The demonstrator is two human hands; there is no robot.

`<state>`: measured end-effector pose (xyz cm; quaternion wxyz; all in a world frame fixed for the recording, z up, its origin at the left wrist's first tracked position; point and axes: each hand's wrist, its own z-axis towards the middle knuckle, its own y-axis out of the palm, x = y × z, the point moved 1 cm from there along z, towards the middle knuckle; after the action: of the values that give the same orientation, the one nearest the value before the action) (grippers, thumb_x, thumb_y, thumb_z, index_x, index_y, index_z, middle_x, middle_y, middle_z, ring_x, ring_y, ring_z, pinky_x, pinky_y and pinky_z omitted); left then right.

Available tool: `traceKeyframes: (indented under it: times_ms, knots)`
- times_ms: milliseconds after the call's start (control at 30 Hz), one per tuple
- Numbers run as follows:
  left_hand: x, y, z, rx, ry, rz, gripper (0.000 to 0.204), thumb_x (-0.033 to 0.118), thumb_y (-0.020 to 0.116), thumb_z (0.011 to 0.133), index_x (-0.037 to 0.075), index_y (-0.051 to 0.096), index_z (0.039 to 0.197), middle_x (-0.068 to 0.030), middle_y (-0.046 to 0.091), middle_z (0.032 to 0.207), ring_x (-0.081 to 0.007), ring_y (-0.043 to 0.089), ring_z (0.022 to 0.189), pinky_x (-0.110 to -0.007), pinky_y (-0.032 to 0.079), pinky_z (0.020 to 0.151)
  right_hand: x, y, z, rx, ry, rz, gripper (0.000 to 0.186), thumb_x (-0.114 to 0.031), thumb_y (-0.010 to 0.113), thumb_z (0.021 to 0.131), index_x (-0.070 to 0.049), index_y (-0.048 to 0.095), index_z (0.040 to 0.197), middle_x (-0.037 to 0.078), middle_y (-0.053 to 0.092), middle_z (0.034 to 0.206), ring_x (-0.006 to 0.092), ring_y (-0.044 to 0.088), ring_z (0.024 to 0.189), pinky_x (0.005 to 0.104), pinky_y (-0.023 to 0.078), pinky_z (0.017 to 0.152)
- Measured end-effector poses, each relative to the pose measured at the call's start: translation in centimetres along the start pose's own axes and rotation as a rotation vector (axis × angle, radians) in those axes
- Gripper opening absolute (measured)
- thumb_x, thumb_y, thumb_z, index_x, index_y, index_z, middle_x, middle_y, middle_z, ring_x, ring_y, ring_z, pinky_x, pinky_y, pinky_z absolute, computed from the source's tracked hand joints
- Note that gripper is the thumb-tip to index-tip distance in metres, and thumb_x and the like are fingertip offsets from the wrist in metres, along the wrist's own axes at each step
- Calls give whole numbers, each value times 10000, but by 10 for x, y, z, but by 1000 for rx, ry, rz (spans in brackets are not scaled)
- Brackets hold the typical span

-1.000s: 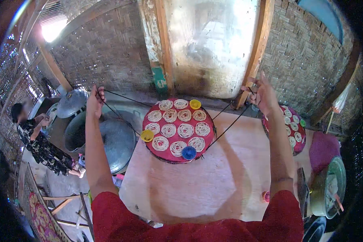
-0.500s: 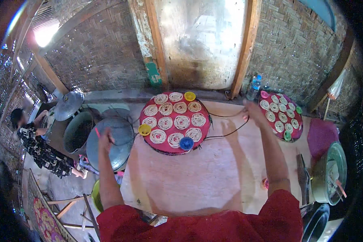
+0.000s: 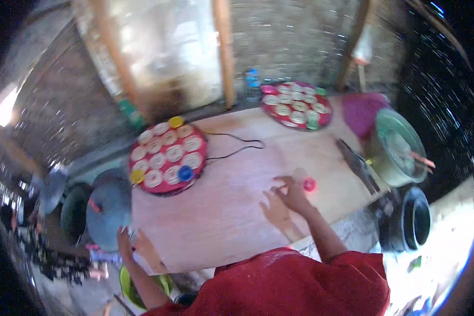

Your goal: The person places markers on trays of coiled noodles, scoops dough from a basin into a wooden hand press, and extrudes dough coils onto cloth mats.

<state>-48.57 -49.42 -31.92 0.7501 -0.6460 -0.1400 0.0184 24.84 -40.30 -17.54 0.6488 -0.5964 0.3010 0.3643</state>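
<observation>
Small round pink cup (image 3: pixel 309 184) on the pale wooden bench (image 3: pixel 221 210), at 2 o'clock from your right hand (image 3: pixel 294 196), fingers spread, empty, your left hand (image 3: pixel 125 243) beside the bench's 8 o'clock edge, fingers too blurred to tell their state

Behind a pale table (image 3: pixel 221 200) stand woven walls (image 3: pixel 295 42), wooden posts (image 3: pixel 224 52) and a shiny, brown-stained panel (image 3: pixel 163 50).

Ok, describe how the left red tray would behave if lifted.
The red tray would probably stay stiff, its outline looking evenly round. The blue cup might slide or tip, sitting near the edge. The black cord is likely floppy, lying bent on the table.
</observation>
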Motion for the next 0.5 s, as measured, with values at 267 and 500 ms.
traceKeyframes:
  times_ms: [267,500]
  knots:
    - [160,-58,3,387,-325,-812,475,225,512,907,-32,396,1290,-217,493,1246,-302,487,1144,-385,398,956,29,-35,-102,164,108,21,250,-170,629,845,-43,614,1060,160,555,1079,263,623,919,333,548,782]
    - [210,-74,-6,451,-198,-594,447,204,504,918,-22,409,1292,-204,483,1263,-298,487,1153,-383,396,961,42,-89,-113,169,121,16,242,-164,615,854,-45,615,1065,156,555,1083,263,629,910,334,546,768]
